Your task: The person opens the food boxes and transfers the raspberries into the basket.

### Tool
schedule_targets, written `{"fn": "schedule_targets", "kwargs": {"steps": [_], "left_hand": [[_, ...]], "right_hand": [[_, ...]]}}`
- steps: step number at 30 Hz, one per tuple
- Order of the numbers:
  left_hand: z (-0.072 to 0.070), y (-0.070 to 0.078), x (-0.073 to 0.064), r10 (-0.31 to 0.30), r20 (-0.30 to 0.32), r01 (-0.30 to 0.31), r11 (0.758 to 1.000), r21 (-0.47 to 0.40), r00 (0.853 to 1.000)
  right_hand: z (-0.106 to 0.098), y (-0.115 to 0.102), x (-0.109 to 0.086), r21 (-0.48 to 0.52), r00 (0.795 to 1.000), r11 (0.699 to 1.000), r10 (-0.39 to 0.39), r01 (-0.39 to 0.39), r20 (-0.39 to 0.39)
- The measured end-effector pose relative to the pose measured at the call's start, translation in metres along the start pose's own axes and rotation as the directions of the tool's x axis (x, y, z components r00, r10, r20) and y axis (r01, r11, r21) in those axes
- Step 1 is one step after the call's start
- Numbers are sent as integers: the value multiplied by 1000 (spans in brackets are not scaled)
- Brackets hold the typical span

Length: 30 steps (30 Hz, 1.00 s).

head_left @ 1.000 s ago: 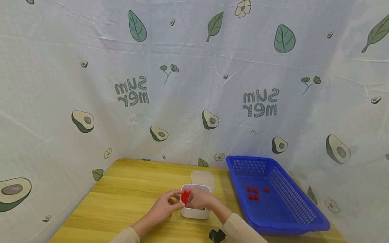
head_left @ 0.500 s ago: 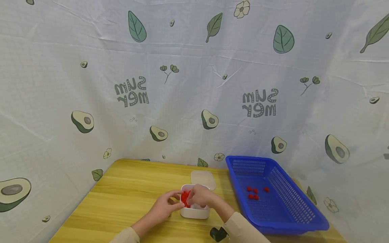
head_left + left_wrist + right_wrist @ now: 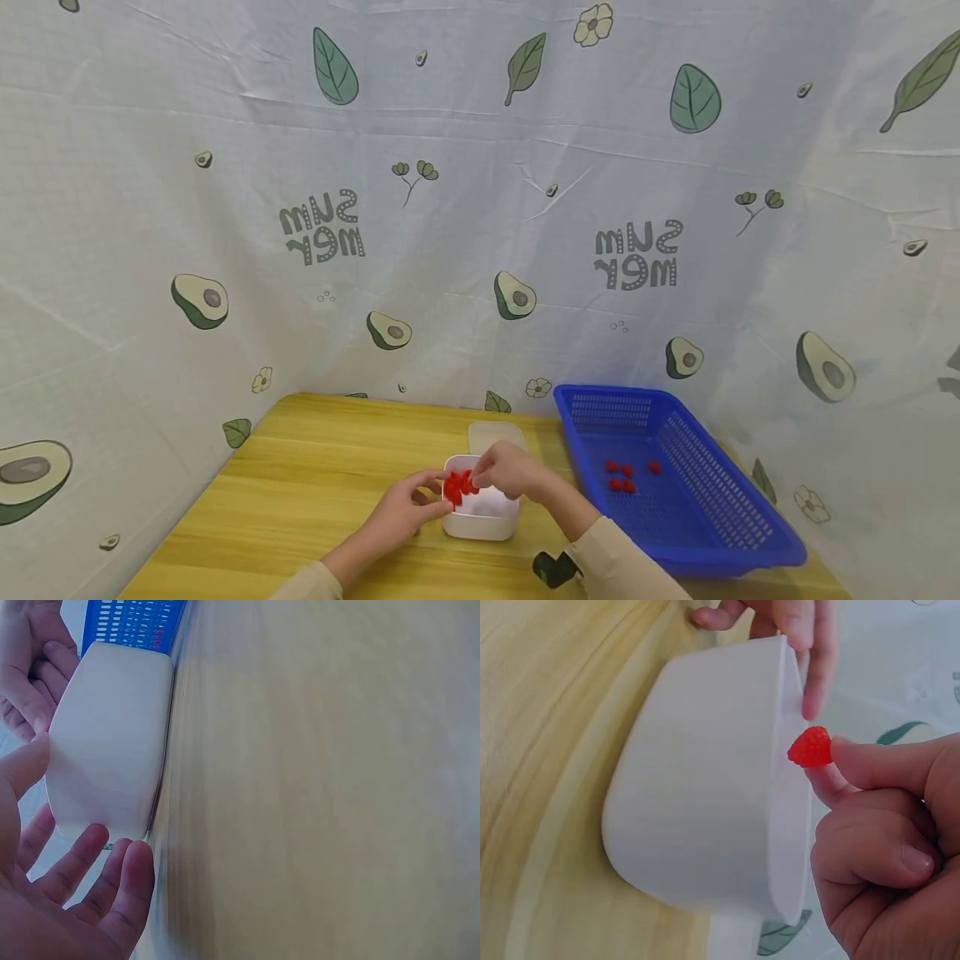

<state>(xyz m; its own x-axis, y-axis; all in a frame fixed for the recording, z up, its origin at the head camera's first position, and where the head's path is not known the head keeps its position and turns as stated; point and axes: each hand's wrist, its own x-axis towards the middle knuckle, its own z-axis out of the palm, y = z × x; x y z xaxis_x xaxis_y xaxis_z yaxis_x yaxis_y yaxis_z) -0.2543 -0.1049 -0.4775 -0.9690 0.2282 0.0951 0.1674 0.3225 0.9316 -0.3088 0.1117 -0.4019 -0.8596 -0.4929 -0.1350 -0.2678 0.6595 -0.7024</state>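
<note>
A white rectangular container (image 3: 480,527) stands on the wooden table, its mouth facing up. My left hand (image 3: 405,506) steadies it from the left, with thumb and fingers spread around that end at the rim. Several red raspberries (image 3: 454,487) lie inside, gathered toward the left end. Over the container's mouth, my right hand (image 3: 510,468) pinches a single red raspberry (image 3: 811,747) between thumb and index finger; its other fingers are curled in. In the left wrist view the container's outer wall (image 3: 112,727) hides its contents.
A pale flat lid (image 3: 491,432) lies behind the container. To the right stands a large blue slotted basket (image 3: 720,565), holding several more raspberries (image 3: 622,485). A small dark object (image 3: 553,569) shows near the right sleeve. A printed curtain (image 3: 450,250) hangs behind the table.
My right hand has risen out of the container, and a pinched raspberry now shows at its fingertips. My left hand keeps its place on the container.
</note>
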Motion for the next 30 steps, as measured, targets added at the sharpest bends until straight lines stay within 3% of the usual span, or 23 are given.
{"fn": "schedule_targets", "kwargs": {"steps": [11,30], "left_hand": [[-2,2,-1,-12,10,12,1000,2,1000],[-2,3,1,-2,-4,2,999,33,1000]], "right_hand": [[-41,-6,-17,58,997,997,60,-57,-44],[-102,23,-44,59,981,995,88,-78,-174]]}}
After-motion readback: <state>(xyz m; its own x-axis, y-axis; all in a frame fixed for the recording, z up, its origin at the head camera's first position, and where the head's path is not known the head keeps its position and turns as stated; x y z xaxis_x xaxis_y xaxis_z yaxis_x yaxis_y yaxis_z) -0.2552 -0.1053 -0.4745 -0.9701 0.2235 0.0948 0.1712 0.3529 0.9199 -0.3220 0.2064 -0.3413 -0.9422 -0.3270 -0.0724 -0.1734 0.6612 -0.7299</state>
